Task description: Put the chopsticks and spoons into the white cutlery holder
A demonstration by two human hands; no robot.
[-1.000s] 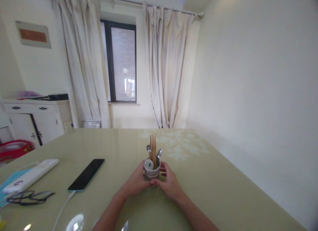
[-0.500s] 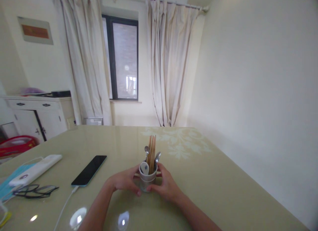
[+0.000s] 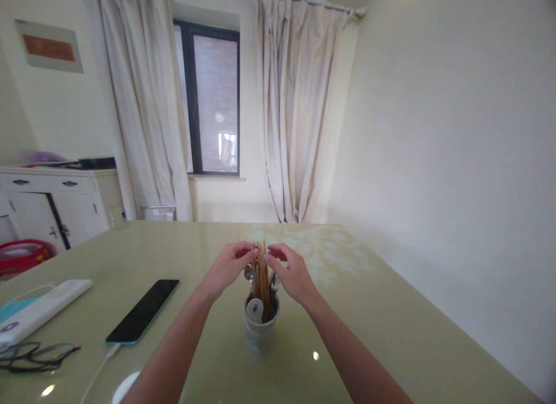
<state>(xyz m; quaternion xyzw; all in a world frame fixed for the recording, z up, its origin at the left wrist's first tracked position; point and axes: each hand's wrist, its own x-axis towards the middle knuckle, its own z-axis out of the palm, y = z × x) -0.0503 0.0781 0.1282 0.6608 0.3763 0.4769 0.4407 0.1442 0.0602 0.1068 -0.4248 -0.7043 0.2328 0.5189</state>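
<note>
Forearms [image 3: 179,346] slant inward from bottom edge. Left hand [image 3: 231,266] and right hand [image 3: 293,272] face each other mid-frame, fingers curled narrowly at tops of chopsticks [image 3: 261,281]; whether gripping, cannot tell. Chopsticks stand in cup [image 3: 260,333], lower centre.

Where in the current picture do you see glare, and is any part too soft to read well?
Head view: bright glare spots on the table, one right of the cup; head view: a bright reflection low in the window; head view: fine detail is soft where the left hand and right hand surround the chopsticks, so exact contact is hard to tell.
</note>
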